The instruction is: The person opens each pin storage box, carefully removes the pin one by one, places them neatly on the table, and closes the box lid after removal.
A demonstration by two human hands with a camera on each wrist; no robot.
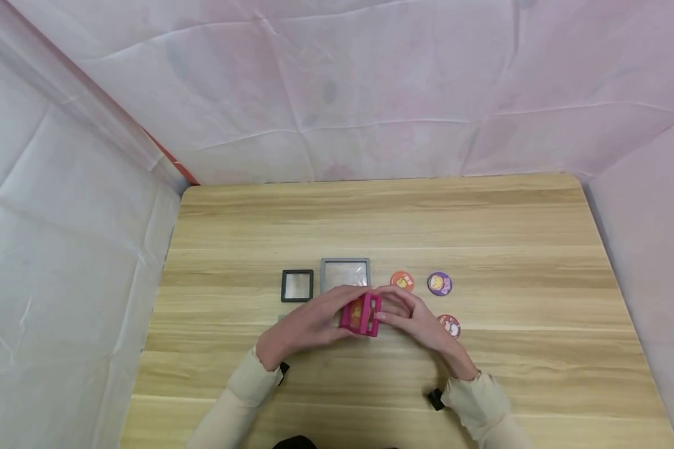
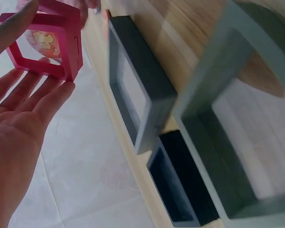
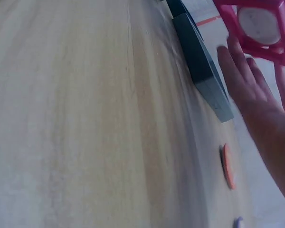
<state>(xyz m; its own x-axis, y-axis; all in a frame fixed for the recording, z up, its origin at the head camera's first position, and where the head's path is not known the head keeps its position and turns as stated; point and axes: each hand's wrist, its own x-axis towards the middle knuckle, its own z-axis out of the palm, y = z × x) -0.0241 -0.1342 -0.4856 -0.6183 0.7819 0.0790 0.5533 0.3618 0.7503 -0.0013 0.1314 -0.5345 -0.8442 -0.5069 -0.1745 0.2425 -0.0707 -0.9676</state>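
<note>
Both hands hold a small pink display frame (image 1: 362, 313) above the table; its two halves stand partly apart. My left hand (image 1: 314, 318) grips its left half, thumb on one edge and fingers along the opposite edge in the left wrist view. The fingers of my right hand (image 1: 421, 321) pinch the right half at its edges. Inside the frame is a round badge (image 2: 45, 43), its orange printed face toward the left wrist camera. From the right wrist view the badge's pale back (image 3: 260, 25) shows.
Behind the hands lie a black frame (image 1: 283, 287) and a larger grey frame (image 1: 345, 260). A green-grey frame (image 2: 199, 147) is mostly hidden under the left hand in the head view. To the right lie an orange badge (image 1: 402, 280), a purple badge (image 1: 440, 284) and a red-and-white badge (image 1: 450, 325).
</note>
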